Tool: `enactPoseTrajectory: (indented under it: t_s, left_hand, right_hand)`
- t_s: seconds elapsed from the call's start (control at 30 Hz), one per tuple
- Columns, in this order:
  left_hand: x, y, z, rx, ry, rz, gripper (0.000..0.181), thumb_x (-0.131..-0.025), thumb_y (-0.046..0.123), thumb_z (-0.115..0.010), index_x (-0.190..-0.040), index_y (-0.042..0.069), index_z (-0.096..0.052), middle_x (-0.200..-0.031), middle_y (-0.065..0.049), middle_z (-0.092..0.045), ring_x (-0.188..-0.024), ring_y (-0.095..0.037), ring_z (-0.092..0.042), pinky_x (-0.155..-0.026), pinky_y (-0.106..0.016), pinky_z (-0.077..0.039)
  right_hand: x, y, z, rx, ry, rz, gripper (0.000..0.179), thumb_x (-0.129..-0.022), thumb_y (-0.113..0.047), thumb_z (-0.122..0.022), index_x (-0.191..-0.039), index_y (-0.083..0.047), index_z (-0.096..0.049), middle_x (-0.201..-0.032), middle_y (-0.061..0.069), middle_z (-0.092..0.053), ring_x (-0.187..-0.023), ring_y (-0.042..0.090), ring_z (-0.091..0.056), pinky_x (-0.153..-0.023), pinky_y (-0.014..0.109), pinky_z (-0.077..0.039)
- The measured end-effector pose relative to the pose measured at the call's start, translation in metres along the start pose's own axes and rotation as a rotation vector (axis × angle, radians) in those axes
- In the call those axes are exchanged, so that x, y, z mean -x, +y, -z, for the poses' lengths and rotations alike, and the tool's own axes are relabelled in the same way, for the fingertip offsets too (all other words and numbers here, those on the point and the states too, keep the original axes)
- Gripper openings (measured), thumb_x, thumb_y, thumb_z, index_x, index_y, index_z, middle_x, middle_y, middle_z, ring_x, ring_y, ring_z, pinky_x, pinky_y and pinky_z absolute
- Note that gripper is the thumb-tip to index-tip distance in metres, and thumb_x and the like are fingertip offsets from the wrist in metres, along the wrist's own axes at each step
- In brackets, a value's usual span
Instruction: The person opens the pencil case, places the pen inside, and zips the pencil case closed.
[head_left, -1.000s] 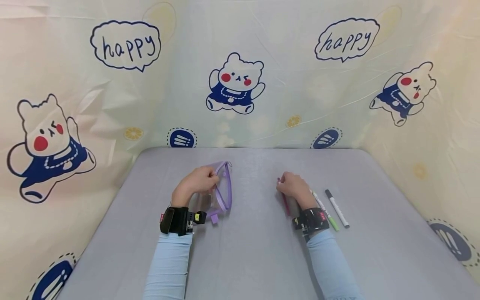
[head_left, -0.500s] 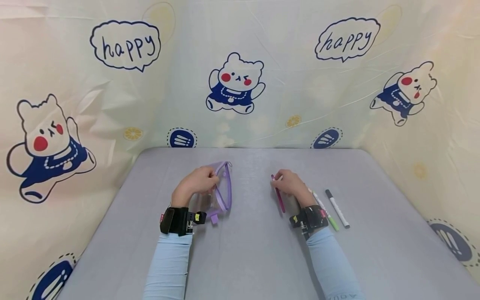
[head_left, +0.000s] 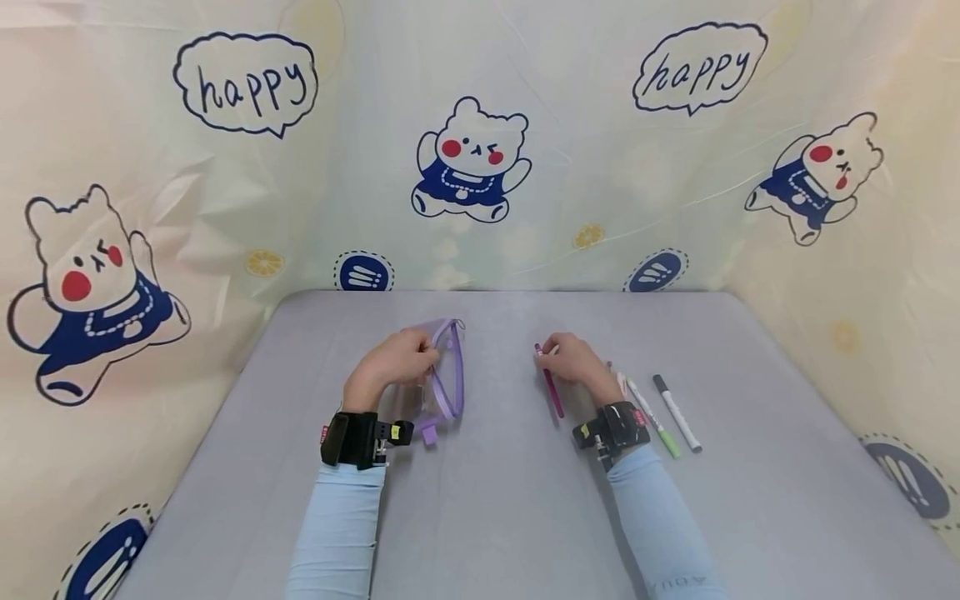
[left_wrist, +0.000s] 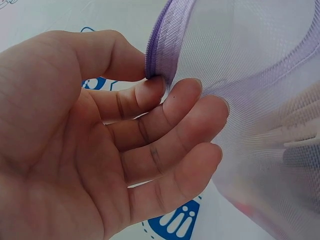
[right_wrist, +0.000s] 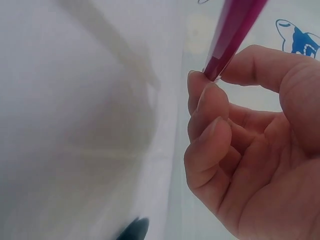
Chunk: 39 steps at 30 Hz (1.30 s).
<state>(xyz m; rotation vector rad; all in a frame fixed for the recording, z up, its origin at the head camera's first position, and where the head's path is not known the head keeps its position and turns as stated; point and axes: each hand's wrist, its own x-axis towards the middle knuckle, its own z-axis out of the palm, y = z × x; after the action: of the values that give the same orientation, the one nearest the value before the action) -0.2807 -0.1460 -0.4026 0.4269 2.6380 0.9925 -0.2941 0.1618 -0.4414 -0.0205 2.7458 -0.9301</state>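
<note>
My left hand (head_left: 393, 362) pinches the zippered rim of a see-through mesh pouch with purple edging (head_left: 461, 367), left of the table's middle. In the left wrist view, thumb and index finger meet on the purple zipper edge (left_wrist: 167, 42), while the other fingers lie loosely curled under it. The pouch mouth gapes toward the right. Across from it, my right hand (head_left: 573, 358) holds a magenta pen (head_left: 553, 393) between thumb and fingertips. That pen slants, its lower end toward me; the right wrist view shows its shaft (right_wrist: 235, 37) rising from the fingertips.
Right of my right wrist lie a white marker with a green end (head_left: 654, 419) and a white marker with a dark cap (head_left: 677, 414). Another slim thing is partly hidden by that wrist. A printed cloth backdrop (head_left: 480, 258) stands behind the grey table (head_left: 495, 517).
My right hand has moved left, toward the pouch, with the magenta pen, which now shows more fully. My left hand and the pouch stay in place. The head view has tilted slightly.
</note>
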Motion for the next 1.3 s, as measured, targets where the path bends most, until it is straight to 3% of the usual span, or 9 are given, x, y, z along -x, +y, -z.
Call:
enactPoseTrajectory:
  t_s: [0.67,1.3]
  left_hand:
    - [0.002,-0.001,0.002,-0.021,0.001,0.007,0.012,-0.092,0.017,-0.050,-0.084,0.009,-0.053,-0.074,-0.005,-0.059,-0.058,-0.017,-0.052,-0.056,-0.029,-0.041]
    - [0.004,-0.001,0.002,-0.025,0.022,0.005,0.012,-0.092,0.017,-0.049,-0.083,0.009,-0.053,-0.073,-0.004,-0.058,-0.060,-0.017,-0.052,-0.056,-0.029,-0.041]
  right_hand:
    - [-0.015,-0.034,-0.018,-0.146,-0.038,0.056,0.022,-0.087,-0.019,-0.060,-0.105,-0.006,-0.063,-0.072,0.004,-0.061,-0.054,0.016,-0.055,-0.048,0.025,-0.044]
    - [-0.028,-0.071,-0.053,-0.278,-0.019,0.114,0.025,-0.088,-0.019,-0.061,-0.107,-0.004,-0.065,-0.065,0.002,-0.063,-0.047,0.012,-0.053,-0.043,0.024,-0.044]
